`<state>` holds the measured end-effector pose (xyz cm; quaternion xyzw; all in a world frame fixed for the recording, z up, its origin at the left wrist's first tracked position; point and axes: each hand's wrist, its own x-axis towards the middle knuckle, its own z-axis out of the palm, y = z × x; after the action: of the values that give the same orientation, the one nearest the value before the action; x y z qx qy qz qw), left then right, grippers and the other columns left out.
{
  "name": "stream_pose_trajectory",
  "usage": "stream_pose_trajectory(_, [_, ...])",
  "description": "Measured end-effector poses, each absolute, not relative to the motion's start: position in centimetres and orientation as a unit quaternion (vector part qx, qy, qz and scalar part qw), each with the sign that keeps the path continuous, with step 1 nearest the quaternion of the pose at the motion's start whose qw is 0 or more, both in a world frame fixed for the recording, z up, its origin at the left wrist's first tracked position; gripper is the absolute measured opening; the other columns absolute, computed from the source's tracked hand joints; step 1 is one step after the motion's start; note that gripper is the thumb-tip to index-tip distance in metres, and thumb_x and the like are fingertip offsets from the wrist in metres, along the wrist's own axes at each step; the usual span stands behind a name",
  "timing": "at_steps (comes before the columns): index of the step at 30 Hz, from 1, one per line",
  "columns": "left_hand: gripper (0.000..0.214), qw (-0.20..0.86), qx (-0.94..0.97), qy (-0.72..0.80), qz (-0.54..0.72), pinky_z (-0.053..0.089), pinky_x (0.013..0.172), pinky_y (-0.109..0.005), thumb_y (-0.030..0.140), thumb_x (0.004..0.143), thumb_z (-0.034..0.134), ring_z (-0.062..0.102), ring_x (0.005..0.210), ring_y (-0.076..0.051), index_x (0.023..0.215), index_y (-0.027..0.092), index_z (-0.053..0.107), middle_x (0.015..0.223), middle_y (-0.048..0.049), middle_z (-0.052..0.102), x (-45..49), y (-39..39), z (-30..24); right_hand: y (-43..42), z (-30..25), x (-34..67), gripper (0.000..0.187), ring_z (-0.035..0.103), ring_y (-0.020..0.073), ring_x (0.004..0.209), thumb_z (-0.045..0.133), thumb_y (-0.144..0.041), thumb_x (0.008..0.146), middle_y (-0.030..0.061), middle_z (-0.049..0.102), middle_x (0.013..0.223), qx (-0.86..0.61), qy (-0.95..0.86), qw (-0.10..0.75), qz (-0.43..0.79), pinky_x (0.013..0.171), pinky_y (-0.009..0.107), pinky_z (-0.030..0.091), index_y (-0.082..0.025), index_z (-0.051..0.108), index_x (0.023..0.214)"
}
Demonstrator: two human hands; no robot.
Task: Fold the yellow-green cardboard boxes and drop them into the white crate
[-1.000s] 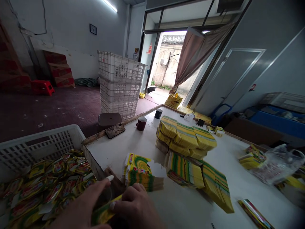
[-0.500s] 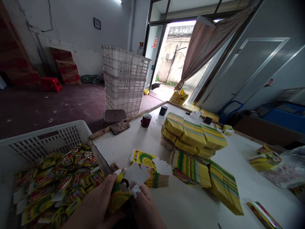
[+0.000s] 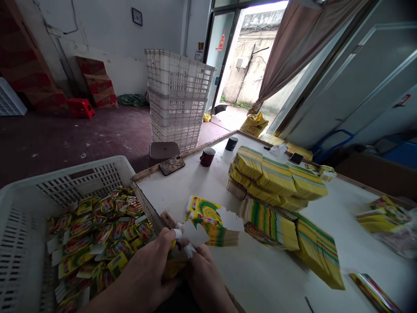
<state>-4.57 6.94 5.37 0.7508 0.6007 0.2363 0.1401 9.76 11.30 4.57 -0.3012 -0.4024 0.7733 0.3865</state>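
Note:
Low at the centre of the head view, near the table's edge, my left hand (image 3: 156, 265) is closed on a small yellow carton (image 3: 176, 266) with a white flap (image 3: 195, 234) sticking up. My right hand (image 3: 205, 274) grips the same carton from the other side. White wrapping covers a fingertip on each hand. Just beyond them lies a stack of flat cartons (image 3: 205, 211), yellow and green with a swirl print. Left of my hands, a white plastic crate (image 3: 94, 171) holds many filled cartons (image 3: 104, 232).
Flat-carton bundles (image 3: 273, 174) are piled mid-table, with more rows (image 3: 319, 248) before them. A phone (image 3: 172, 165), a dark red mug (image 3: 207, 157) and a black cup (image 3: 231, 143) stand along the far-left edge. Behind rise stacked white crates (image 3: 179, 95). A colourful pack (image 3: 374, 293) lies at right.
The camera view has shifted, so the scene sits further right. The carton in my hands has turned and its printed face is now mostly hidden behind my fingers.

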Motion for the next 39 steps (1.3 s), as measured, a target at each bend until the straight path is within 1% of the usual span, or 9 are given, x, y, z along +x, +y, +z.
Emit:
stream_pose_trajectory(6, [0.047, 0.193, 0.736, 0.59, 0.271, 0.052, 0.066, -0.029, 0.01, 0.068, 0.052, 0.064, 0.079, -0.02, 0.107, 0.027, 0.031, 0.092, -0.0013, 0.06, -4.4, 6.7, 5.6, 10.8, 4.9, 10.7, 0.057, 0.047, 0.0249, 0.13, 0.059, -0.015, 0.081, 0.0042, 0.058, 0.134, -0.27, -0.636, 0.363, 0.626, 0.108, 0.036, 0.039, -0.025, 0.049, 0.137])
stream_pose_trajectory(12, [0.069, 0.068, 0.73, 0.62, 0.278, 0.051, 0.089, -0.047, 0.017, 0.069, 0.058, 0.056, 0.113, -0.034, 0.13, 0.022, 0.025, 0.127, -0.0161, 0.053, -5.1, 6.9, 4.8, 11.6, 4.1, 11.4, 0.056, 0.05, 0.022, 0.128, 0.041, -0.006, 0.087, 0.0072, 0.054, 0.138, -0.309, -0.736, 0.429, 0.424, 0.106, 0.034, 0.042, -0.026, 0.044, 0.14])
stream_pose_trajectory(16, [0.051, 0.092, 0.725, 0.632, 0.256, 0.05, 0.092, -0.044, 0.018, 0.072, 0.059, 0.058, 0.11, -0.03, 0.12, 0.024, 0.042, 0.118, -0.0092, 0.06, -5.6, 7.3, 5.6, 12.1, 3.2, 12.2, 0.072, 0.027, 0.0265, 0.142, 0.043, -0.002, 0.082, 0.0121, 0.031, 0.153, -0.283, -0.83, 0.34, 0.34, 0.111, 0.04, 0.035, -0.023, 0.028, 0.149])
stream_pose_trajectory(18, [0.048, 0.115, 0.724, 0.634, 0.246, 0.049, 0.093, -0.043, 0.018, 0.072, 0.059, 0.058, 0.11, -0.028, 0.117, 0.023, 0.045, 0.116, -0.0083, 0.061, -5.8, 7.2, 6.1, 12.4, 3.7, 12.6, 0.069, 0.029, 0.0272, 0.141, 0.045, -0.002, 0.082, 0.0135, 0.028, 0.154, -0.281, -0.849, 0.294, 0.337, 0.107, 0.038, 0.039, -0.023, 0.033, 0.147])
stream_pose_trajectory(22, [0.049, 0.16, 0.718, 0.641, 0.22, 0.048, 0.091, -0.042, 0.023, 0.072, 0.061, 0.059, 0.107, -0.028, 0.119, 0.022, 0.046, 0.115, -0.0081, 0.062, -5.8, 7.0, 7.0, 13.5, 5.9, 14.0, 0.034, 0.055, 0.0229, 0.122, 0.057, -0.016, 0.087, 0.0127, 0.047, 0.141, -0.245, -0.855, 0.251, 0.382, 0.097, 0.029, 0.047, -0.023, 0.061, 0.121])
stream_pose_trajectory(25, [0.049, 0.187, 0.721, 0.63, 0.22, 0.048, 0.089, -0.038, 0.022, 0.07, 0.063, 0.059, 0.104, -0.025, 0.116, 0.024, 0.047, 0.111, -0.0047, 0.062, -5.7, 6.9, 7.4, 14.3, 6.5, 14.7, 0.029, 0.061, 0.0198, 0.112, 0.063, -0.017, 0.084, 0.0101, 0.051, 0.136, -0.191, -0.857, 0.237, 0.417, 0.093, 0.026, 0.048, -0.024, 0.065, 0.113])
stream_pose_trajectory(31, [0.052, 0.188, 0.706, 0.636, 0.249, 0.047, 0.091, -0.034, 0.027, 0.07, 0.067, 0.06, 0.105, -0.023, 0.119, 0.025, 0.047, 0.114, -0.0037, 0.063, -5.7, 6.8, 7.5, 13.3, 4.5, 13.7, 0.035, 0.049, 0.025, 0.128, 0.059, -0.014, 0.084, 0.0146, 0.041, 0.144, -0.234, -0.837, 0.323, 0.375, 0.098, 0.032, 0.045, -0.023, 0.062, 0.118])
stream_pose_trajectory(36, [0.053, 0.201, 0.707, 0.637, 0.235, 0.047, 0.093, -0.035, 0.028, 0.07, 0.067, 0.059, 0.108, -0.024, 0.119, 0.023, 0.048, 0.117, -0.0055, 0.063, -6.0, 6.7, 7.4, 14.0, 5.8, 14.0, 0.023, 0.057, 0.0221, 0.117, 0.063, -0.021, 0.085, 0.0104, 0.049, 0.137, -0.212, -0.85, 0.243, 0.416, 0.093, 0.03, 0.048, -0.026, 0.066, 0.108])
stream_pose_trajectory(39, [0.054, 0.188, 0.708, 0.637, 0.242, 0.048, 0.091, -0.036, 0.028, 0.07, 0.067, 0.06, 0.107, -0.025, 0.12, 0.022, 0.047, 0.116, -0.0065, 0.063, -5.8, 6.9, 7.6, 13.8, 6.1, 14.3, 0.031, 0.037, 0.0272, 0.136, 0.065, -0.027, 0.084, 0.0131, 0.041, 0.143, -0.22, -0.843, 0.235, 0.432, 0.102, 0.035, 0.043, -0.022, 0.059, 0.114])
